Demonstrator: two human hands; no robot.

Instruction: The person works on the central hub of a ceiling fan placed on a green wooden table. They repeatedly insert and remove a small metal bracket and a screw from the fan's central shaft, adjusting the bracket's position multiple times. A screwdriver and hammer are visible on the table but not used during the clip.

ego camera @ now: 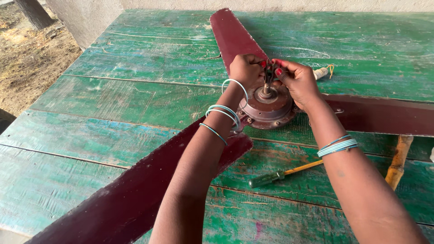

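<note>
Two hands, left hand (246,70) and right hand (298,81), pinch wires (270,71) above the fan motor (266,108).

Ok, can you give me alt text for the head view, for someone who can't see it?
Both hands, left hand and right hand, pinch the wires sticking up from the hub of a dark red ceiling fan lying on a worn green plank table. A green-handled screwdriver lies on the planks near the right forearm, with a wooden handle at the right edge.

Single head-worn view, looking steeply down and forward, close over a green plank table (135,90), arm's reach.
</note>
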